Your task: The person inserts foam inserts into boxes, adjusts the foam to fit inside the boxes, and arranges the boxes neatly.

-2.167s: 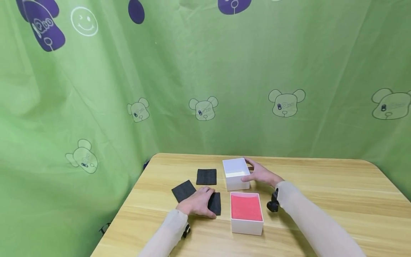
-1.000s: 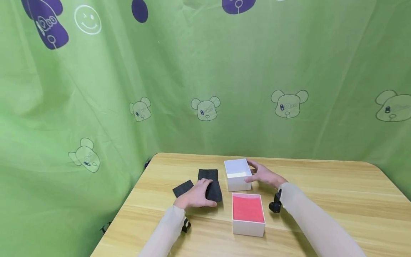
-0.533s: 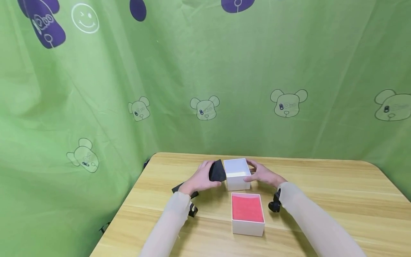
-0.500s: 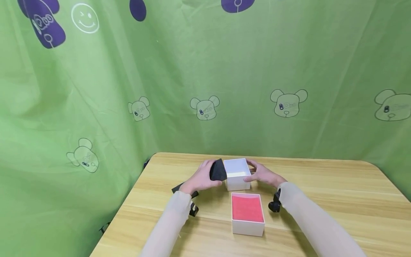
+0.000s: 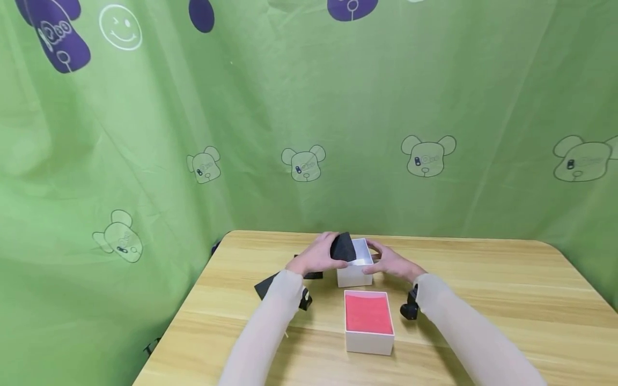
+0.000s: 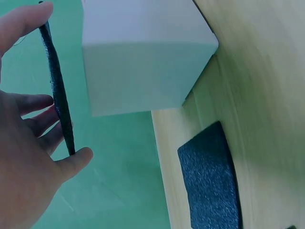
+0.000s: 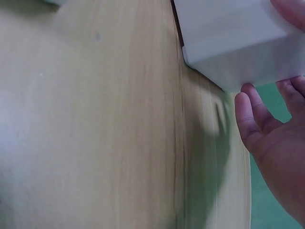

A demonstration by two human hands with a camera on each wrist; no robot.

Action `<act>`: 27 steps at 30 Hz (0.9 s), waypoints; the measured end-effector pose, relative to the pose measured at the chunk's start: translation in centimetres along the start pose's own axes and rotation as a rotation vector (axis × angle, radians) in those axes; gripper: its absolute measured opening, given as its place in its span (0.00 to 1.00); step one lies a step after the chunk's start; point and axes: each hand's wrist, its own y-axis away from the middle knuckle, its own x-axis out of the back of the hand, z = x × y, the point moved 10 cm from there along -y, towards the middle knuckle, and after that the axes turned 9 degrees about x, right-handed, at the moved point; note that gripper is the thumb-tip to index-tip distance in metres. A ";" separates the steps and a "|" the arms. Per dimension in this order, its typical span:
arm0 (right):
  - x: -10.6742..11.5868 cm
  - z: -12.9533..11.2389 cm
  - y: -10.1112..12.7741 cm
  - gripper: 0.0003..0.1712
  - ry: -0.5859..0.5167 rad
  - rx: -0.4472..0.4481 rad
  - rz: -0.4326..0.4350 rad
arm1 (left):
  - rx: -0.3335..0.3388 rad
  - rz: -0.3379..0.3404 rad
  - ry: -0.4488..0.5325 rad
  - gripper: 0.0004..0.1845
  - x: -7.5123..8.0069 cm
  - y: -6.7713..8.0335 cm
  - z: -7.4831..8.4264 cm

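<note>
- Behind and left of everything: green curtain [image 5: 309, 107] with bear prints, hanging right up to the worktop edge.
- Wooden worktop [image 5: 483, 289], light grain, carries all the items.
- Red-lined box [image 5: 369, 320] nearest the person, white walls, open top, sits between the two forearms.
- Empty white box [image 5: 356, 268] just beyond the red-lined box, near the far edge; both hands at it.
- Left hand [image 5: 318, 256] holds a black foam pad [image 5: 343, 247] tilted over the white box's left rim; left wrist view shows the pad [image 6: 57, 90] edge-on, pinched between thumb and fingers, box wall [image 6: 143, 62] just beside it.
- Right hand [image 5: 392, 262] rests against the white box's right side, fingers loosely curved; right wrist view shows fingertips [image 7: 248, 109] touching the box [image 7: 233, 43].
- Second black foam pad [image 5: 267, 285] flat on the worktop, left of the left forearm.
- Third foam pad [image 5: 314, 275] mostly hidden under the left wrist; left wrist view shows one [image 6: 209, 181] flat on the wood.
</note>
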 end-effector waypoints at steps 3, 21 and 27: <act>-0.1 0.0 0.0 0.62 0.001 -0.009 0.001 | 0.005 -0.032 0.001 0.48 -0.4 -0.3 0.6; -0.2 -0.3 0.0 0.59 -0.099 0.007 -0.040 | 0.012 -0.065 -0.044 0.46 -2.6 -1.9 1.1; -0.3 -0.4 0.0 0.58 -0.160 0.022 -0.070 | 0.020 -0.069 -0.053 0.47 -2.7 -2.1 1.0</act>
